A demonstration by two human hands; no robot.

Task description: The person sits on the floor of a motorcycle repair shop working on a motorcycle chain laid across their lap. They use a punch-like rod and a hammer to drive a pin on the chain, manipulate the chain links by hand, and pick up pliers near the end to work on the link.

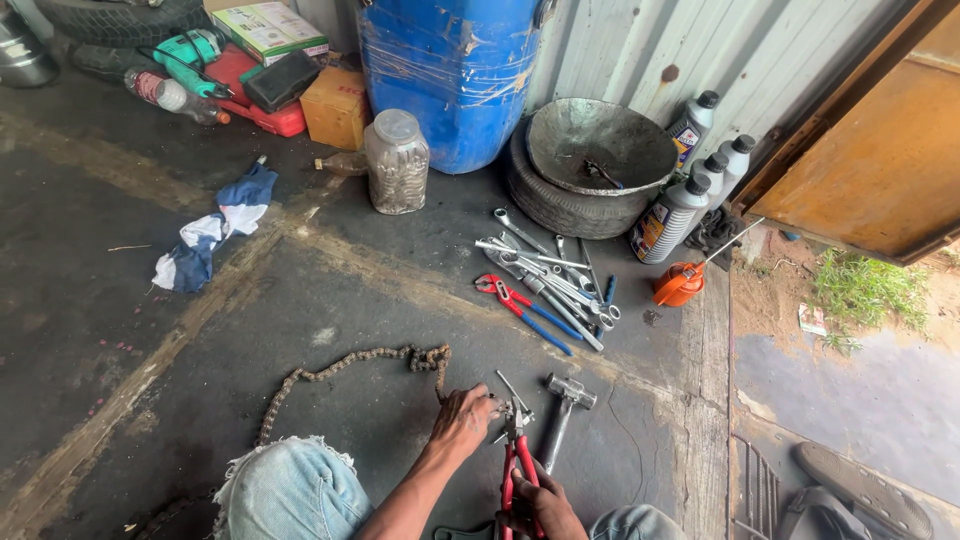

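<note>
The left hand (462,420) pinches one end of a long greasy metal roller chain (345,368), fingers closed narrowly on the links where they meet the nose of the red-handled steel pliers (518,455); the right hand (545,508) is wrapped shut around those red handles, just below and right of the pinch. From the pinch the chain runs up to a bunched knot, then curves away left across the dark oily concrete floor (120,300) toward the frayed denim knee (290,490). With oily links and fingertips so close to the plier tips, I judge a slip likely: the nose could skid off the link and nip a finger, or a small part could spring loose and vanish into the grime. A steel hammer (565,410) lies just right of the grip, close enough to be knocked; the scattered chrome wrenches (545,275) sit well beyond.
</note>
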